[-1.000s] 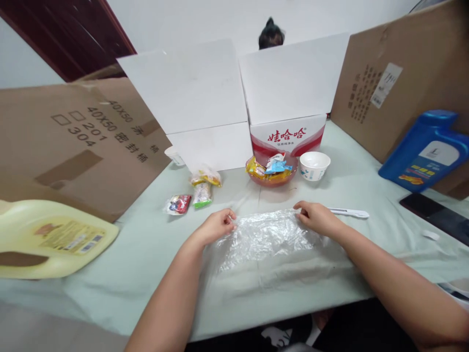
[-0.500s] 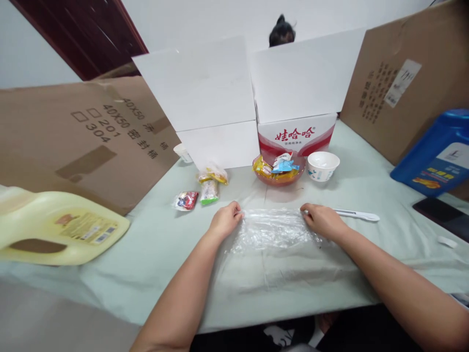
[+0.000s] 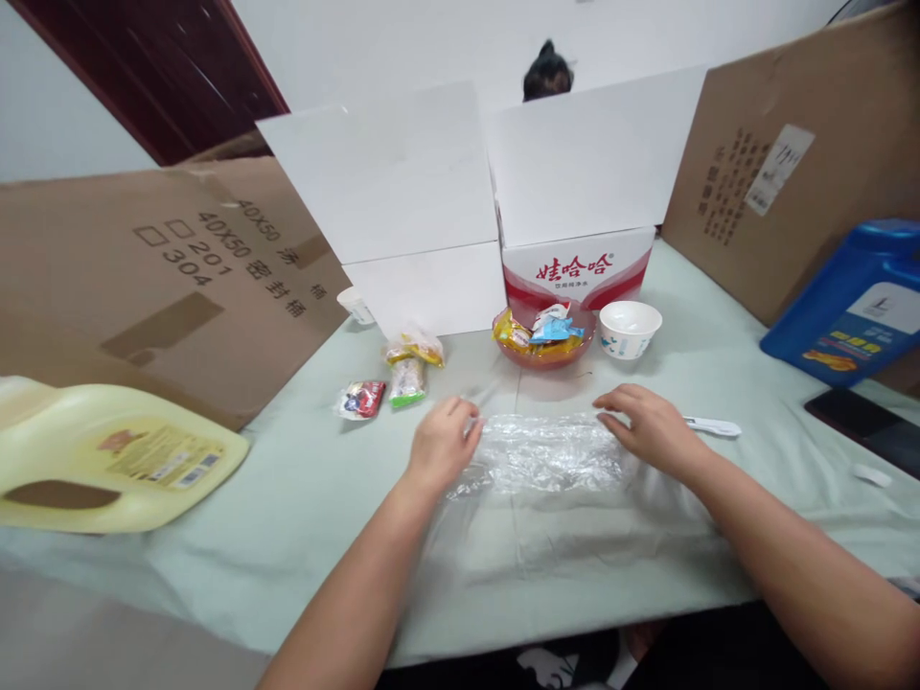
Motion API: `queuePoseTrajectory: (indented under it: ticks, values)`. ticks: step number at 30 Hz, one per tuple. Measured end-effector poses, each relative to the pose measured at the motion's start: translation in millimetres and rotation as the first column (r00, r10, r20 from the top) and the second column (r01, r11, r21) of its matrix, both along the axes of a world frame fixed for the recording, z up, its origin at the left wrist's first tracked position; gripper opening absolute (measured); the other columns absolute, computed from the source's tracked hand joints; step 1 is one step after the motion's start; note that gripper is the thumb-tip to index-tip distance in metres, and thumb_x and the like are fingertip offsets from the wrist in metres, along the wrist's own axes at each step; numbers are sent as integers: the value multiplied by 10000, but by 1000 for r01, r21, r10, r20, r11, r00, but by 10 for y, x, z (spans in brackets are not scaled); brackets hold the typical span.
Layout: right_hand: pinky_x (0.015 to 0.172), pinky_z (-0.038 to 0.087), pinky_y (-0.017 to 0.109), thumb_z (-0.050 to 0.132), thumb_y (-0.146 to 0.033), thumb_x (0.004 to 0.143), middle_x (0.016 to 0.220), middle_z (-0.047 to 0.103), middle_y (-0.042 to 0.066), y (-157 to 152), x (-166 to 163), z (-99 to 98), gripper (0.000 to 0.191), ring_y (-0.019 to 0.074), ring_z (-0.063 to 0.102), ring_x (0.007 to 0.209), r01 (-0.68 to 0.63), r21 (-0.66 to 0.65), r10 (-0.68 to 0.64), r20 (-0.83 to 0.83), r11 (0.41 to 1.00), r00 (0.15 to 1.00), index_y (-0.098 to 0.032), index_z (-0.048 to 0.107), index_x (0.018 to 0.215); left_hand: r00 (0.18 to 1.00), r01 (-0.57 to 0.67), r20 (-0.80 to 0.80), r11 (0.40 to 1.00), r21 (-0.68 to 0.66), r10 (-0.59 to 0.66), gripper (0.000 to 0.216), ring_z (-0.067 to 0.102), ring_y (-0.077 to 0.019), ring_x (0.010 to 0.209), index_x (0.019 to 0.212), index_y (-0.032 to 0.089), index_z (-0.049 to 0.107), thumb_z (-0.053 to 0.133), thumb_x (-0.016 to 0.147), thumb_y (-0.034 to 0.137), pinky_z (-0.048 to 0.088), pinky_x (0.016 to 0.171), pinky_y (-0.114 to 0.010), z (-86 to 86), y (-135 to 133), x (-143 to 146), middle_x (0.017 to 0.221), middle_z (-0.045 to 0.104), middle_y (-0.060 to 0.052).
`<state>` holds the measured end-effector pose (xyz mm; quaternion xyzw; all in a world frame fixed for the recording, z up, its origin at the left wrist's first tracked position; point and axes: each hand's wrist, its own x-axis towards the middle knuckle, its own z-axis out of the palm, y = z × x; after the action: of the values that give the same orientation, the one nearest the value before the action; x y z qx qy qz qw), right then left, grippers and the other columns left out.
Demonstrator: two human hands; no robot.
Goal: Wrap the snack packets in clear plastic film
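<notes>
A crumpled clear plastic bag point(image 3: 550, 452) lies flat on the pale green table cover point(image 3: 302, 479) in front of me. My left hand point(image 3: 440, 447) is at the bag's left end, its fingers curled and pinching the edge. My right hand point(image 3: 645, 427) rests on the bag's right end with its fingers stretched out and pointing left. Behind the bag stand a red bowl point(image 3: 518, 356) full of wrapped snacks and an empty white bowl point(image 3: 630, 329).
Loose snack packets point(image 3: 406, 369) lie to the back left, a white pen-like tool point(image 3: 713, 427) by my right wrist. A yellow jug point(image 3: 107, 455) lies left; a blue jug point(image 3: 855, 307) and a phone point(image 3: 862, 426) are right. Cardboard sheets and a white carton point(image 3: 579, 192) wall the table; a person's head point(image 3: 547, 79) shows behind.
The far edge of the plastic bag has been brought toward me, so it lies in a narrower band. My right hand has opened and now rests flat on it.
</notes>
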<state>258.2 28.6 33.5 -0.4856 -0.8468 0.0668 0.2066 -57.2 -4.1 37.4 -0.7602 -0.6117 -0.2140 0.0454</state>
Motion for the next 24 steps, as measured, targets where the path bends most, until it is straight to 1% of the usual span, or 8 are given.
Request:
queuePoseTrajectory:
  ticks: [3, 5, 8, 12, 14, 17, 19, 24]
  values:
    - [937, 465, 364, 537, -277, 885, 1162, 646, 113, -70, -128, -50, 299, 250, 581, 1089, -238, -84, 245, 87, 968, 966, -191, 644, 1150, 961, 269, -3, 933, -238, -277, 231, 568, -243, 1030, 1028, 206, 639, 638, 855, 360, 451, 918, -361, -98, -36, 121, 1063, 641, -74]
    - [965, 455, 406, 628, -301, 828, 1254, 605, 135, -79, -152, -85, 398, 290, 553, 1145, -251, -162, 280, 187, 954, 942, -180, 622, 1207, 934, 332, -15, 882, -336, -357, 469, 504, -290, 1173, 1186, 216, 600, 704, 793, 449, 404, 1006, -434, -168, -30, 145, 1252, 577, -110]
    - [955, 456, 465, 707, -363, 758, 1303, 571, 165, -57, -81, -91, 512, 341, 537, 1162, -164, -201, 218, 285, 966, 934, -165, 616, 1221, 930, 328, -18, 852, -407, -367, 730, 367, -350, 1323, 1326, 260, 513, 757, 700, 545, 317, 1077, -527, -222, -3, 105, 1424, 446, -132]
    - [943, 449, 495, 731, -420, 732, 1288, 571, 176, -109, -38, -13, 491, 359, 528, 1154, -143, -133, 174, 268, 981, 948, -183, 650, 1155, 930, 333, 0, 842, -425, -368, 832, 289, -369, 1379, 1374, 286, 468, 773, 657, 577, 267, 1106, -549, -213, 6, 76, 1489, 375, -128]
    - [986, 419, 481, 720, -445, 749, 1334, 536, 155, -181, -99, 36, 507, 342, 482, 1212, -239, -117, 258, 189, 964, 948, -212, 633, 1191, 922, 352, 1, 834, -426, -388, 864, 249, -375, 1403, 1402, 288, 436, 764, 661, 588, 243, 1118, -557, -211, -5, 107, 1520, 338, -125]
    - [961, 427, 433, 760, -466, 708, 1254, 573, 125, -260, -180, 94, 501, 312, 501, 1168, -412, -234, 449, 136, 881, 883, -230, 656, 1138, 900, 375, -11, 788, -488, -435, 909, 162, -392, 1438, 1442, 311, 375, 735, 670, 627, 173, 1128, -599, -236, -11, 155, 1564, 265, -105]
    - [879, 454, 404, 817, -452, 632, 1092, 620, 108, -266, -163, 122, 472, 300, 544, 1053, -398, -339, 474, 184, 853, 861, -217, 687, 1020, 897, 363, -22, 764, -533, -441, 925, 119, -396, 1448, 1455, 320, 347, 723, 673, 640, 126, 1129, -616, -247, 0, 152, 1578, 230, -98]
    - [792, 437, 371, 853, -405, 567, 971, 613, 94, -261, -23, 198, 456, 284, 551, 944, -278, -352, 387, 292, 894, 875, -191, 681, 931, 934, 314, -7, 830, -460, -357, 852, 222, -394, 1399, 1352, 263, 473, 769, 631, 606, 195, 1115, -566, -95, -20, 80, 1499, 339, -133]
